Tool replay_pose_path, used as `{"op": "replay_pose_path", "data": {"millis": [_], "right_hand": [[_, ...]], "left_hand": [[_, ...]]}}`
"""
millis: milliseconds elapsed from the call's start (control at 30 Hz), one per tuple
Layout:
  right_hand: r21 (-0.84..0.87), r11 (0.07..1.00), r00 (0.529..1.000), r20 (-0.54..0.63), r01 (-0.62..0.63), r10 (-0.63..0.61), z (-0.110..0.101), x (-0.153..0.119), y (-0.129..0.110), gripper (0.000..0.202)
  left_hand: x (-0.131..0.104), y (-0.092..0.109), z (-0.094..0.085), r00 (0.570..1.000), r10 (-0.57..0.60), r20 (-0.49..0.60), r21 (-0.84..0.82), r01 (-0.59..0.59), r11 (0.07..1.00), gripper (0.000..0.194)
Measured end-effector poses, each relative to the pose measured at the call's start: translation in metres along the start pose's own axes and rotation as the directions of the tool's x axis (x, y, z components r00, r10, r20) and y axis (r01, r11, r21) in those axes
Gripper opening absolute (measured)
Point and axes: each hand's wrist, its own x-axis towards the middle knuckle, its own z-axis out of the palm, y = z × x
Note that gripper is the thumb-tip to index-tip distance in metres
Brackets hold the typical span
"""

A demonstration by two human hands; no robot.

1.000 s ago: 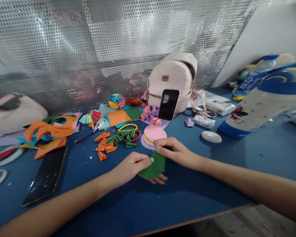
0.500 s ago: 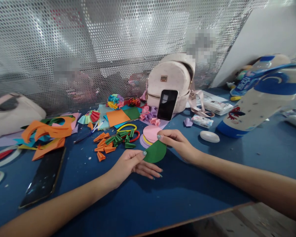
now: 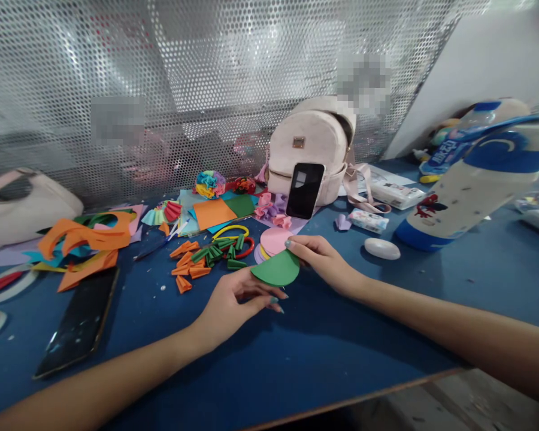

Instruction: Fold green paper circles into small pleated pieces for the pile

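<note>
A green half-round piece of paper (image 3: pixel 278 269) is pinched at its upper right corner by my right hand (image 3: pixel 318 257). My left hand (image 3: pixel 242 299) is under and in front of the paper's left part, fingers apart and partly hidden by it; the thumb lies below the paper's edge. Right behind the green paper are stacked round papers, pink (image 3: pixel 275 240) on top, with yellow and purple edges showing. Folded green paper pieces (image 3: pixel 213 254) and folded orange ones (image 3: pixel 190 261) lie to the left, beside a yellow ring and a red ring.
Left on the blue table (image 3: pixel 323 359) are orange paper scraps (image 3: pixel 90 233) and a dark phone (image 3: pixel 81 323). A second phone (image 3: pixel 305 190) leans on a white backpack (image 3: pixel 308 146). A large bottle (image 3: pixel 462 185) and a white oval object (image 3: pixel 381 248) stand right.
The left thumb has come off the green paper and moved below it. The paper has turned so that its straight edge is flatter, while the right hand keeps its pinch.
</note>
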Motion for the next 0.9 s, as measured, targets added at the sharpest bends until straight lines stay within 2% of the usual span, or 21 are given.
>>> {"op": "replay_pose_path", "data": {"millis": [133, 200, 400, 600, 900], "right_hand": [[-0.099, 0.995, 0.993, 0.118, 0.019, -0.007, 0.0033, -0.0033, -0.0008, 0.056], [-0.131, 0.991, 0.99, 0.139, 0.023, -0.004, 0.0042, -0.0042, -0.0016, 0.056], [-0.171, 0.985, 0.993, 0.118, 0.026, -0.006, 0.0032, -0.0032, -0.0018, 0.055], [-0.179, 0.983, 0.994, 0.111, 0.029, -0.009, 0.0026, -0.0027, -0.0008, 0.054], [-0.207, 0.978, 0.994, 0.107, 0.03, -0.008, 0.0035, -0.0023, -0.0012, 0.054]], "left_hand": [[-0.0002, -0.0022, -0.0014, 0.999, 0.035, -0.035, 0.028, -0.035, 0.999, 0.05], [0.0009, -0.0021, -0.0027, 0.999, 0.027, -0.042, 0.021, -0.027, 0.999, 0.053], [-0.0004, 0.0019, -0.0015, 0.999, -0.017, -0.031, 0.088, 0.02, 0.996, 0.056], [-0.0019, 0.0054, 0.0011, 1.0, -0.022, -0.019, 0.09, 0.024, 0.996, 0.058], [-0.0032, 0.0043, 0.0011, 1.0, 0.009, 0.004, 0.203, -0.01, 0.979, 0.056]]}}
